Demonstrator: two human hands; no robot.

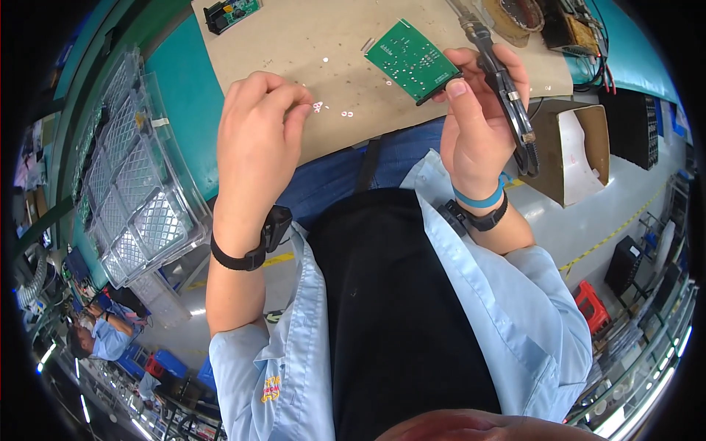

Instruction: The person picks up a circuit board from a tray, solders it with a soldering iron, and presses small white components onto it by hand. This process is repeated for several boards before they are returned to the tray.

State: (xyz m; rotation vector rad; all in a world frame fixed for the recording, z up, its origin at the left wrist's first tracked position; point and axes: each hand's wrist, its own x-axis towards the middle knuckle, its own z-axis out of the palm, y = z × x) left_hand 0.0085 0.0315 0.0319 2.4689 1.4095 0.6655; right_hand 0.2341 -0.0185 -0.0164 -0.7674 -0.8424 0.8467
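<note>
My right hand [478, 125] grips a green circuit board [409, 62] by its lower right corner, between thumb and fingers. The board is tilted, its face dotted with solder points, and a black strip runs along its lower right edge. Across the same palm lies a black-handled tool [500, 77] with a metal front end, looking like a soldering gun. Over the brown sheet, my left hand [257, 132] has its thumb and fingertips pinched together; whatever they hold is hidden. Close by its fingertips lie several small white rings [318, 107], with a pair of rings [347, 114] further right.
Brown paper [294, 37] covers the green bench. Another board with black parts [229, 13] sits at the far left. Clear plastic trays [147, 191] stand at the left. At the right are a round tin [515, 18], an open cardboard box [570, 154] and cables.
</note>
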